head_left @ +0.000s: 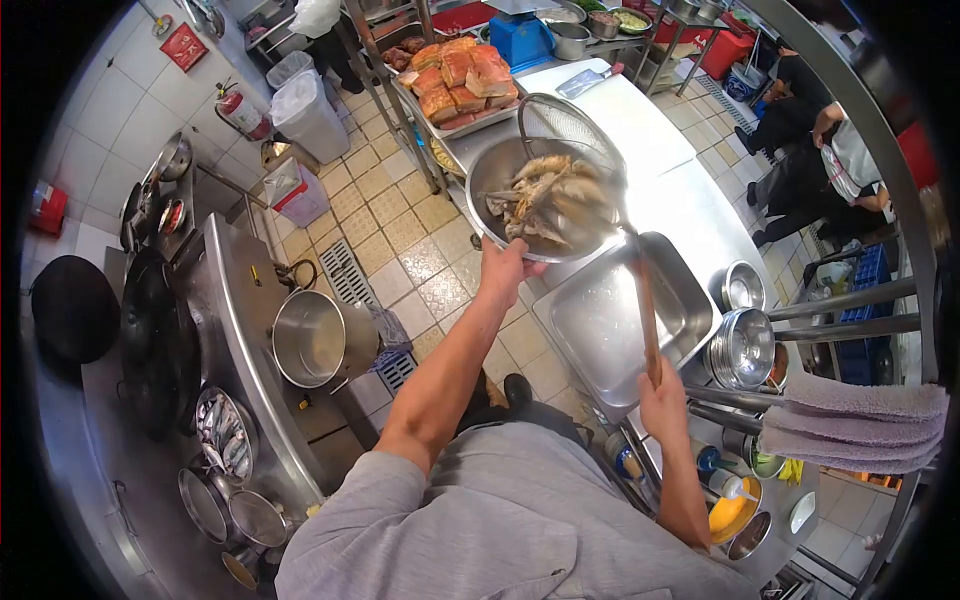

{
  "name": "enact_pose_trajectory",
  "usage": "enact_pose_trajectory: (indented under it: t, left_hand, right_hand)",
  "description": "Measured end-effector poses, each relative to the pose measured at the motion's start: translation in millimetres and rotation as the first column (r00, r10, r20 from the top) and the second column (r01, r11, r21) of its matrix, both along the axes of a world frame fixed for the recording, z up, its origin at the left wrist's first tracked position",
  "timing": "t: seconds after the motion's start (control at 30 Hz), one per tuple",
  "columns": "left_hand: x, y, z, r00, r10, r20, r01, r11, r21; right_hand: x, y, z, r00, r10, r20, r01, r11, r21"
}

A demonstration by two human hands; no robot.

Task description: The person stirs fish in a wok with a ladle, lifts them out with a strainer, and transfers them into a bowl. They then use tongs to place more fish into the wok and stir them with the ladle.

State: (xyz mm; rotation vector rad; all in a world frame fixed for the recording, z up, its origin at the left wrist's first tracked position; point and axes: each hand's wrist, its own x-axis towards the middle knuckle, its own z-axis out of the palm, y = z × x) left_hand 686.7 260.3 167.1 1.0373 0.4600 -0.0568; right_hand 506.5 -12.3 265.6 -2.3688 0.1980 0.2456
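My left hand (507,268) grips the near rim of a round metal bowl (482,205), with its fingers partly under the bowl. Brownish cooked pieces (555,200), maybe fish or meat, lie in the bowl. My right hand (662,402) is closed around the wooden handle of a long strainer (648,320). The strainer's mesh head (570,125) seems to be over the far side of the bowl. Just right of the bowl, below the strainer handle, sits a rectangular metal tray (590,335) with a wet, shiny bottom.
A tray of roasted meat slabs (465,82) and a cleaver (588,80) are beyond the bowl. Stacked metal bowls (742,348) and a hanging towel (855,425) are at right. A pot (310,338) and stove counter (235,300) are at left. People stand at far right.
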Motion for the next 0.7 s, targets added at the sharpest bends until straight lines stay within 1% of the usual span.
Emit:
enact_pose_trajectory:
  t: [0.03,0.1,0.13,0.2,0.23,0.3,0.33,0.4,0.43,0.47,0.5,0.53,0.57,0.6,0.63,0.7]
  left_hand:
    - [5,2,0,0.999,-0.036,-0.005,0.036,0.999,-0.027]
    - [-5,8,-7,0.993,-0.109,-0.045,0.105,0.992,-0.076]
    - [-4,8,-7,0.995,-0.099,-0.032,0.095,0.991,-0.089]
    - [-2,4,-1,0.996,-0.09,-0.006,0.089,0.989,-0.119]
    - [-5,4,-11,0.992,-0.117,-0.036,0.112,0.986,-0.121]
    - [3,10,-22,0.985,-0.157,-0.068,0.148,0.981,-0.122]
    - [5,12,-27,0.989,-0.13,-0.063,0.12,0.983,-0.142]
    - [-6,10,-9,0.995,-0.079,-0.064,0.066,0.981,-0.183]
    - [-11,10,3,0.993,-0.056,-0.103,0.044,0.992,-0.115]
    - [-17,12,23,0.99,-0.032,-0.139,0.026,0.999,-0.046]
    - [-22,14,33,0.985,-0.007,-0.172,0.011,1.0,0.024]
    - [-26,16,28,0.994,0.038,-0.102,-0.007,0.956,0.294]
    - [-29,20,18,0.998,0.064,-0.02,-0.044,0.841,0.539]
    - [-29,21,16,0.995,0.067,0.068,-0.095,0.663,0.742]
    - [-24,21,14,0.983,0.012,0.182,-0.159,0.549,0.82]
    - [-4,18,23,0.916,-0.144,0.374,-0.318,0.309,0.896]
  right_hand:
    - [1,0,1,1.0,-0.011,-0.018,0.011,1.0,-0.023]
    - [-8,2,-1,1.0,-0.005,0.007,0.005,1.0,-0.014]
    - [-6,5,-3,0.999,-0.005,0.035,0.005,1.0,-0.004]
    - [2,8,-3,0.995,-0.039,0.095,0.043,0.998,-0.042]
    - [-4,8,-3,0.993,-0.053,0.107,0.06,0.996,-0.065]
    - [-6,9,-3,0.99,-0.085,0.113,0.089,0.996,-0.032]
    - [-5,11,-3,0.988,-0.102,0.119,0.104,0.994,-0.011]
    - [-7,9,4,0.99,-0.135,0.044,0.132,0.989,0.063]
    - [-8,6,6,0.988,-0.152,0.008,0.15,0.984,0.099]
    - [-9,3,0,0.986,-0.164,0.013,0.162,0.981,0.108]
    - [-12,0,-10,0.984,-0.179,0.019,0.175,0.977,0.118]
    - [-14,-2,-16,0.981,-0.193,0.026,0.188,0.974,0.128]
    - [-14,1,-11,0.964,-0.257,-0.067,0.266,0.926,0.269]
    - [-14,8,0,0.938,-0.304,-0.169,0.347,0.85,0.396]
    - [-14,11,7,0.902,-0.332,-0.275,0.43,0.749,0.505]
    - [-14,11,11,0.896,-0.324,-0.304,0.442,0.712,0.545]
